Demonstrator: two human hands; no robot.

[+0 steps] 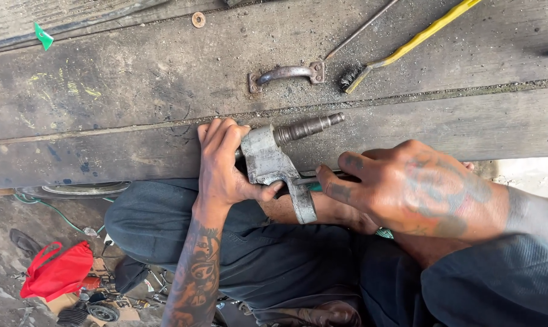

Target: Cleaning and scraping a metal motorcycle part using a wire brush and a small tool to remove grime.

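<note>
Grey cast-metal bracket [268, 162] with a threaded shaft [307, 127] sticking out toward the far right, held at the near edge of the worn wooden table [134, 91], above the lap. Lower arm of the bracket pointing down over dark blue trousers [274, 254]. Left hand [222, 166] wrapped around the bracket's left end, fingers [216, 133] curled over the top and thumb pressed against the underside, clamped firmly on the metal. Right hand [407, 188], tattooed, coming in from the right, fingers pinched together on a thin rod-like tool [304, 180] whose tip meets the bracket near its middle; something green showing just under the tool, too hidden to identify.

Farther across the table, well apart from the hands: a rusty metal door handle [286, 74] lying flat, a small wire brush with a yellow handle [401, 51] just to its right, a thin metal rod [362, 29] beside the brush, a rusty washer [198, 20] near the far edge, and a green scrap [43, 36] at far left. Down on the ground at near left, a red bag [59, 272] among small bits of hardware, with part of a wheel rim [83, 189] tucked under the table edge.
</note>
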